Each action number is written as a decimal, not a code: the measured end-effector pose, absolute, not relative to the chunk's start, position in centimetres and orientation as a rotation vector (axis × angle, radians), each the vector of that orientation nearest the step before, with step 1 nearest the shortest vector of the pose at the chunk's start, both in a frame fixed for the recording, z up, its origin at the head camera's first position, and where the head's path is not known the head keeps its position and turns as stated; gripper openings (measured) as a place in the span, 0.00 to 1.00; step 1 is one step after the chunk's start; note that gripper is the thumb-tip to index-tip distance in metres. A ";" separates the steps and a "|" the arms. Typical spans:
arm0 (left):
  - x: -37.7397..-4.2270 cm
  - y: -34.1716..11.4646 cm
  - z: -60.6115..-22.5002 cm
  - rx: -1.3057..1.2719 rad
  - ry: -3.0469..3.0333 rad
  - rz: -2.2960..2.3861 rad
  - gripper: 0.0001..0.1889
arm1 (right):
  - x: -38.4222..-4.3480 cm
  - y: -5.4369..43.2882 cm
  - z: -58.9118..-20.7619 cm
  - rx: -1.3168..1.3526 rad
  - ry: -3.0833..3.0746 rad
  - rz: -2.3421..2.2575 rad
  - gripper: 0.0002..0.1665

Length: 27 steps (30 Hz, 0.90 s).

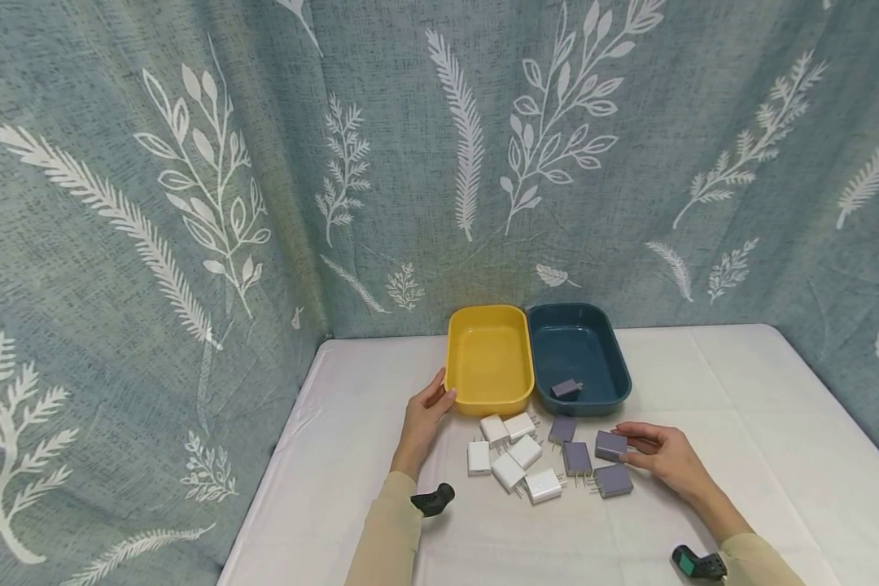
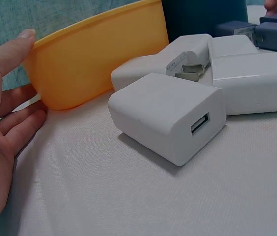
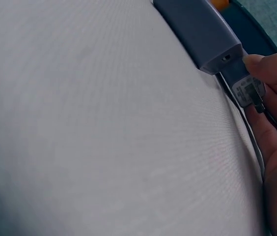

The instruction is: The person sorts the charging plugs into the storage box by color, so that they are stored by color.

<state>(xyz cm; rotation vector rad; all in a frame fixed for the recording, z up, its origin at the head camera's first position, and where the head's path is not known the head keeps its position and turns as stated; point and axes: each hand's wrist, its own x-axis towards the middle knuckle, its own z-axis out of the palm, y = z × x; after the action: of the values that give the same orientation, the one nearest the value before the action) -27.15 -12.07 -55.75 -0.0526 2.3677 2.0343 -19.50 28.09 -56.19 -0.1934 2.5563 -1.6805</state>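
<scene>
My left hand [image 1: 421, 423] touches the front left corner of the yellow bin [image 2: 99, 59], thumb at the rim and the other fingers loosely bent low against the outer wall. With thumb and fingertips, my right hand [image 1: 662, 453] pinches a purple USB charger [image 1: 611, 445]; its label and metal prongs face the palm in the right wrist view. Other purple chargers [image 1: 576, 458] lie close to it, one [image 3: 202, 34] beside it in the right wrist view. Several white USB chargers [image 2: 165, 118] sit in a loose group before the yellow bin.
A dark blue bin [image 1: 615, 358] stands against the yellow one's right side, with one purple charger [image 1: 566, 388] inside near its front. Both bins stand at the back of the white-covered table [image 1: 366, 391], before a patterned teal curtain [image 1: 410, 163].
</scene>
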 end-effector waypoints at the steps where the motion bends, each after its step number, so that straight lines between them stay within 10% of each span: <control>1: -27.2 -12.1 -55.8 -0.052 2.361 2.035 0.31 | -19.5 28.1 -56.2 -0.191 2.555 -1.682 0.32; 27: -26.0 -12.1 -53.4 -0.011 2.348 1.999 0.31 | -19.4 28.3 -56.0 -0.177 2.477 -1.785 0.34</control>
<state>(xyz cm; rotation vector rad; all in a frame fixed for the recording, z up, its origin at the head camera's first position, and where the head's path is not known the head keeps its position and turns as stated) -26.05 -12.09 -53.39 -0.0115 2.3477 1.9990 -19.37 28.31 -56.04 -0.1772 2.4774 -1.7854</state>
